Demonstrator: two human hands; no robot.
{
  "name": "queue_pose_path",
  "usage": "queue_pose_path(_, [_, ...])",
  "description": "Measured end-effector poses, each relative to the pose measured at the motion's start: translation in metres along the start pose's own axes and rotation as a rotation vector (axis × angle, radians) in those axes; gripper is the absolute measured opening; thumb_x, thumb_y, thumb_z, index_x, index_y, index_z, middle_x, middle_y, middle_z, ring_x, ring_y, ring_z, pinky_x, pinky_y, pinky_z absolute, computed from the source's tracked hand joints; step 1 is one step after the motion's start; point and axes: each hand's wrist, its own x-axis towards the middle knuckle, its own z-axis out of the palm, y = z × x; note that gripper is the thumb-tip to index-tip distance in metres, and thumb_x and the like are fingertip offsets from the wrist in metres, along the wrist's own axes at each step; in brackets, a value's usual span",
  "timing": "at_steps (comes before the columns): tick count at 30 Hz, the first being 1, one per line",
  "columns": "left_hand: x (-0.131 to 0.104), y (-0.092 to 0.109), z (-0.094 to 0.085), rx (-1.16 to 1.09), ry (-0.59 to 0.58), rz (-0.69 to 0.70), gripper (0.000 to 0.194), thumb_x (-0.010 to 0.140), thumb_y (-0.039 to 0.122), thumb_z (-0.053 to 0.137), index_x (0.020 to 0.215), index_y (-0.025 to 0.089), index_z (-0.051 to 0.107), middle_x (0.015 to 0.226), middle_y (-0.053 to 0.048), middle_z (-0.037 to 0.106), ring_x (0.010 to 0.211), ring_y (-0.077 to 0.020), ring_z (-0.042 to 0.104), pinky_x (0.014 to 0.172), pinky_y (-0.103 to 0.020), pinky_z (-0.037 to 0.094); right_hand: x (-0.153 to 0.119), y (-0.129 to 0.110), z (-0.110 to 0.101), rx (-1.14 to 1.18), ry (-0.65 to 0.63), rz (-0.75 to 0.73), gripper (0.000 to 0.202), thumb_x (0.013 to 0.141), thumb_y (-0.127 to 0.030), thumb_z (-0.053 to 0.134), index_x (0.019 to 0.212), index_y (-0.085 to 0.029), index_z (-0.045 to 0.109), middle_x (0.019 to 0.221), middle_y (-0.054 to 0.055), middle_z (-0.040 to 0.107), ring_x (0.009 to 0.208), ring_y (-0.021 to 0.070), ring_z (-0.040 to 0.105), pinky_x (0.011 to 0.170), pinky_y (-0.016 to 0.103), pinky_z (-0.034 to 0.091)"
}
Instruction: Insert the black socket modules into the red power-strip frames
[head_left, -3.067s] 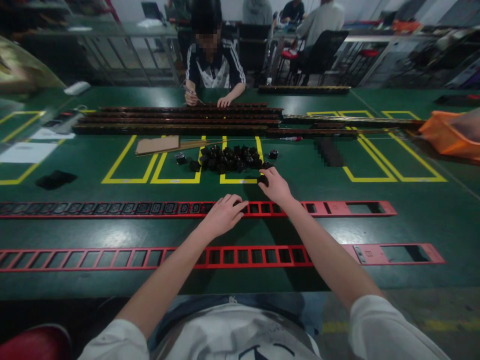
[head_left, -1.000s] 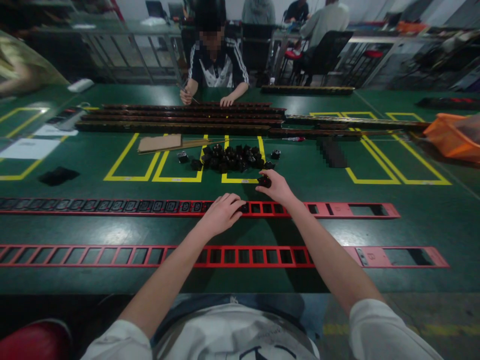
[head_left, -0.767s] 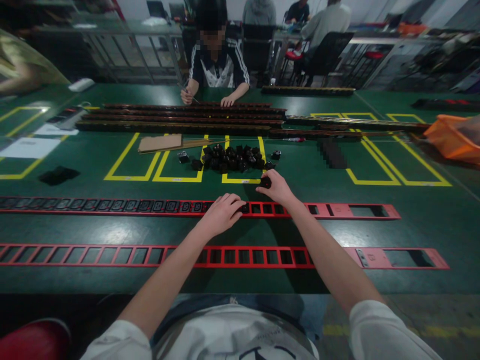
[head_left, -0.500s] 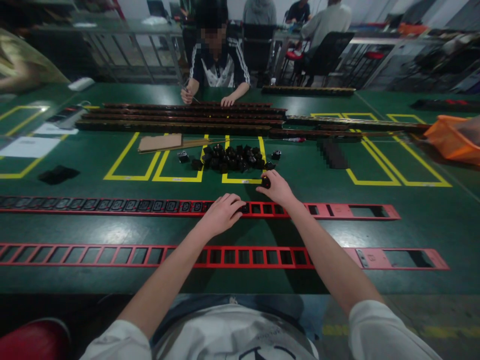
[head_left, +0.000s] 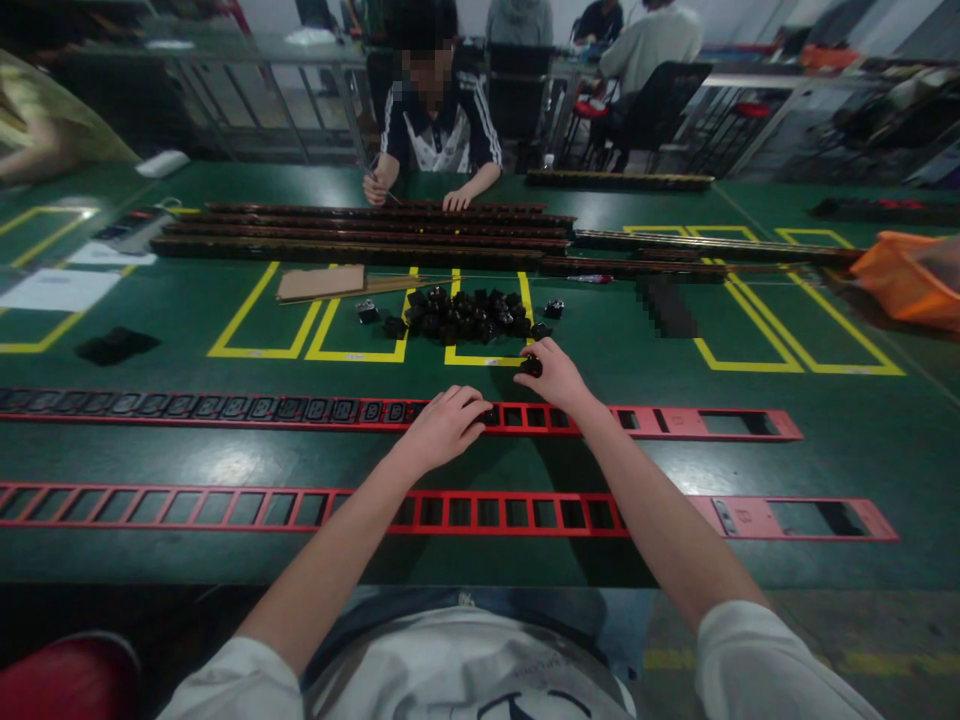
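My right hand pinches a black power socket between thumb and fingers, just above the far edge of the upper red metal strip. My left hand rests on the same strip, its thumb and fingers closed at a black socket in one of the openings; the fingers partly hide it. Left of that hand, the openings hold a row of black sockets. To its right, several openings show the table through them. A loose pile of black sockets lies beyond my hands.
A second red strip with open slots lies nearer me. Long dark rails are stacked across the green table. Cardboard lies left of the pile and an orange bag at far right. A person sits opposite, hands at the rails.
The socket in my right hand has turned slightly within the fingers. My left hand stays in place on the strip.
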Motion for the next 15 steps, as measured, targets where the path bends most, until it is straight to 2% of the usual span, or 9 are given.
queue_pose_path(7, [0.0002, -0.0003, -0.0005, -0.009, -0.004, -0.007, 0.028, 0.098, 0.022, 0.056, 0.125, 0.019, 0.062, 0.121, -0.008, 0.061, 0.111, -0.0245, 0.056, 0.096, -0.044, 0.053, -0.0023, -0.0041, -0.0030, -0.055, 0.014, -0.002, 0.033, 0.085, -0.035, 0.074, 0.115, -0.023, 0.064, 0.115, 0.007, 0.063, 0.099, 0.0253, 0.064, 0.082, 0.039, 0.052])
queue_pose_path(15, [0.0000, 0.0002, -0.0009, -0.012, 0.002, -0.001, 0.028, 0.098, 0.022, 0.056, 0.125, 0.021, 0.062, 0.121, -0.008, 0.061, 0.112, -0.0246, 0.056, 0.096, -0.044, 0.053, -0.0029, -0.0067, -0.0043, -0.092, 0.014, -0.024, 0.028, 0.087, -0.044, 0.073, 0.106, -0.024, 0.068, 0.110, 0.006, 0.069, 0.097, 0.0254, 0.066, 0.078, 0.037, 0.050])
